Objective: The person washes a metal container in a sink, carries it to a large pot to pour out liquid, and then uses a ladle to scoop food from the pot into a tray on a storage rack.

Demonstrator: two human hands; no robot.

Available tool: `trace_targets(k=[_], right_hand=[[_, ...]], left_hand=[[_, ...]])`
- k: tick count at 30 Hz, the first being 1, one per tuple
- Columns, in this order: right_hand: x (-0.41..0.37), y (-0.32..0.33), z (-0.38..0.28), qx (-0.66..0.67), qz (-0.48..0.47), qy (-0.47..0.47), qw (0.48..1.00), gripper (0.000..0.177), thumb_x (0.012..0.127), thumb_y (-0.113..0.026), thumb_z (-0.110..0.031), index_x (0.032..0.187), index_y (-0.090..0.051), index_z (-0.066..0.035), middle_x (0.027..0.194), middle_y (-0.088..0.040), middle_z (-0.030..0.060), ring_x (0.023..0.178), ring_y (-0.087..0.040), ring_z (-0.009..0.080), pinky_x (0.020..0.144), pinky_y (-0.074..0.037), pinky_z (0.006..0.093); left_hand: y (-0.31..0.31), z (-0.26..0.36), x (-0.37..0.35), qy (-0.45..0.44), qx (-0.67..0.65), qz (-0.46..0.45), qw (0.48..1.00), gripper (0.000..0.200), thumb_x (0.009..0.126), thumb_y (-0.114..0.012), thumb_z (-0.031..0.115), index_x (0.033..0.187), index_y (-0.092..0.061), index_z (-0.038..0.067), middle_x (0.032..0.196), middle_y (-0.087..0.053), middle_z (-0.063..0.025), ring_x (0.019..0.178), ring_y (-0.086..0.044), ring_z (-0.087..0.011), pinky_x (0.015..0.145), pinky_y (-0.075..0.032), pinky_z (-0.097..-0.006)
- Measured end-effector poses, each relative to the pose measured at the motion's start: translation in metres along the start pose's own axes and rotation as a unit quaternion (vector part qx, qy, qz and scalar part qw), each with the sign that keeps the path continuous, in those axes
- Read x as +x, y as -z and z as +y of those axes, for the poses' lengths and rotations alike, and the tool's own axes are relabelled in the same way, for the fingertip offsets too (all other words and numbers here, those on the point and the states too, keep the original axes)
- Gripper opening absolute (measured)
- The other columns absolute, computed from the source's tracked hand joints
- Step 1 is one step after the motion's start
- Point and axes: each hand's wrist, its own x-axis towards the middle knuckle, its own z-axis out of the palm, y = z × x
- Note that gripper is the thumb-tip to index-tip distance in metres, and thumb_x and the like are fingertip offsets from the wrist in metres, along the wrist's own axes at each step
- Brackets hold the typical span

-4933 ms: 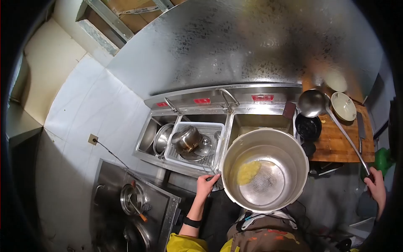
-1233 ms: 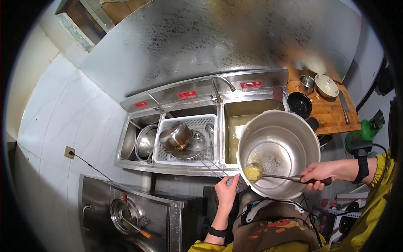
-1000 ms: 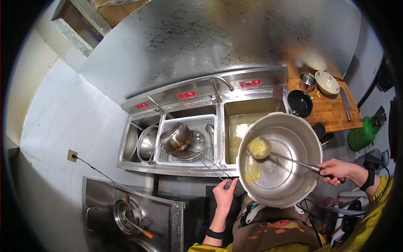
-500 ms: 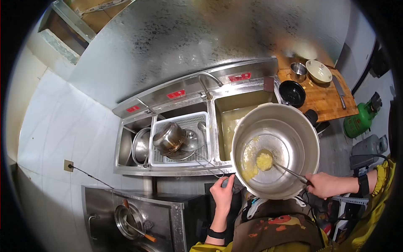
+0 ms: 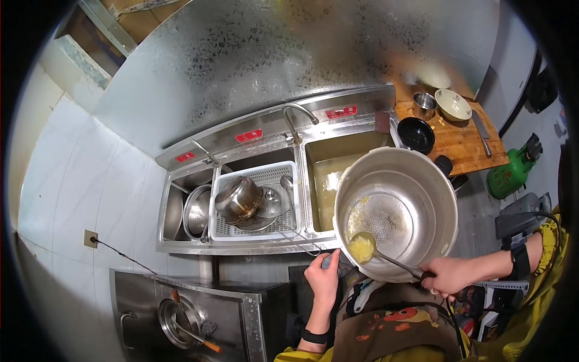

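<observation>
A large metal pot [image 5: 422, 199] is tilted so that its inside faces me, with bits of yellow mash stuck to its wall. My left hand [image 5: 322, 279] is closed at the pot's lower left edge, gripping it where a handle seems to be; the fingertips are partly hidden. In my right hand [image 5: 449, 276] is the handle of a metal ladle [image 5: 395, 262]. Its bowl carries a heap of yellow mash [image 5: 362, 248] and sits inside the pot against the lower left wall.
Behind the pot is a sink basin [image 5: 319, 181] holding cloudy water. A white basket [image 5: 220, 231] with a metal pot and lid stands left of it. To the right, a wooden board [image 5: 443, 142] bears bowls and a knife [image 5: 480, 134]. A green gas cylinder [image 5: 506, 178] stands beyond.
The ladle with the mash has moved from the pot's bottom toward the lower left wall. My right hand has shifted slightly left and down. My left hand stays at the pot's edge.
</observation>
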Motion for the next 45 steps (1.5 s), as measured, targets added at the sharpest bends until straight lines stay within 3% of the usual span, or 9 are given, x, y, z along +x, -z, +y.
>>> trace_targets(k=[2,4,8,12,19,24,28,37,45], right_hand=[[0.009,0.011,0.015,0.138,-0.034,-0.020,0.990,0.020,0.088,-0.045,-0.015,0.099,-0.047,0.002,0.063,-0.044,0.0024,0.042,-0.042,0.0088,0.038,-0.042,0.0235],[0.024,0.029,0.036,0.257,-0.092,-0.041,0.961,0.021,0.089,-0.044,-0.014,0.105,-0.047,-0.001,0.063,-0.045,0.0023,0.044,-0.040,0.0060,0.035,-0.037,0.0211],[0.037,0.048,0.059,0.330,-0.121,0.004,0.936,0.020,0.091,-0.041,-0.011,0.110,-0.047,-0.006,0.063,-0.044,0.0009,0.044,-0.036,0.0040,0.035,-0.032,0.0188],[0.045,0.056,0.088,0.401,-0.133,0.051,0.905,0.028,0.091,-0.039,-0.010,0.119,-0.044,-0.010,0.063,-0.042,0.0008,0.043,-0.034,0.0042,0.035,-0.030,0.0186],[0.039,0.054,0.123,0.439,-0.062,0.131,0.887,0.045,0.090,-0.039,-0.009,0.134,-0.032,-0.011,0.063,-0.041,0.0012,0.042,-0.034,0.0057,0.036,-0.030,0.0201],[0.007,0.044,0.129,0.408,0.004,0.139,0.902,0.046,0.090,-0.039,-0.005,0.134,-0.033,-0.012,0.065,-0.044,0.0032,0.045,-0.036,0.0060,0.038,-0.032,0.0199],[-0.006,0.040,0.130,0.393,0.042,0.124,0.910,0.042,0.089,-0.042,-0.007,0.130,-0.037,-0.009,0.063,-0.043,0.0024,0.042,-0.037,0.0059,0.035,-0.033,0.0201],[0.007,0.062,0.109,0.257,0.110,0.087,0.956,0.018,0.088,-0.042,-0.008,0.103,-0.050,-0.002,0.057,-0.044,-0.0001,0.040,-0.042,0.0059,0.034,-0.036,0.0211],[0.033,0.070,0.074,0.161,0.119,0.071,0.977,0.022,0.086,-0.045,-0.011,0.103,-0.048,0.002,0.056,-0.044,0.0014,0.039,-0.044,0.0089,0.034,-0.039,0.0239]], left_hand=[[0.002,-0.001,0.001,-0.022,0.011,0.003,1.000,0.029,0.073,-0.070,0.022,0.078,-0.064,-0.006,0.066,-0.061,-0.0197,0.059,-0.062,-0.0283,0.058,-0.046,-0.0330],[0.005,0.004,0.000,-0.051,0.035,0.000,0.998,0.029,0.073,-0.070,0.022,0.078,-0.063,-0.006,0.068,-0.062,-0.0197,0.062,-0.062,-0.0293,0.059,-0.047,-0.0330],[0.012,0.012,-0.003,-0.008,0.054,-0.031,0.998,0.026,0.072,-0.071,0.019,0.077,-0.063,-0.005,0.070,-0.063,-0.0184,0.064,-0.063,-0.0252,0.061,-0.047,-0.0309],[0.005,-0.004,-0.003,-0.124,0.020,0.019,0.992,0.022,0.074,-0.069,0.016,0.078,-0.064,-0.005,0.056,-0.058,-0.0083,0.052,-0.048,-0.0082,0.051,-0.040,-0.0247],[0.008,-0.007,-0.001,-0.068,0.038,-0.009,0.997,0.021,0.074,-0.068,0.015,0.080,-0.064,-0.005,0.061,-0.061,-0.0098,0.057,-0.051,-0.0090,0.055,-0.042,-0.0252],[0.008,-0.004,0.007,-0.106,0.049,-0.009,0.993,0.021,0.075,-0.068,0.017,0.081,-0.064,-0.004,0.055,-0.056,-0.0086,0.053,-0.047,-0.0083,0.051,-0.040,-0.0256],[0.013,-0.005,0.014,-0.059,0.087,-0.049,0.993,0.023,0.075,-0.068,0.019,0.081,-0.064,-0.003,0.056,-0.056,-0.0101,0.053,-0.046,-0.0088,0.051,-0.040,-0.0266],[0.012,-0.002,0.017,-0.064,0.021,-0.049,0.997,0.031,0.075,-0.069,0.025,0.079,-0.064,-0.005,0.042,-0.045,-0.0066,0.041,-0.044,-0.0078,0.042,-0.035,-0.0261],[0.014,0.001,0.014,-0.050,0.063,-0.067,0.994,0.035,0.074,-0.069,0.027,0.082,-0.063,-0.006,0.069,-0.062,-0.0207,0.062,-0.062,-0.0241,0.060,-0.046,-0.0307]])
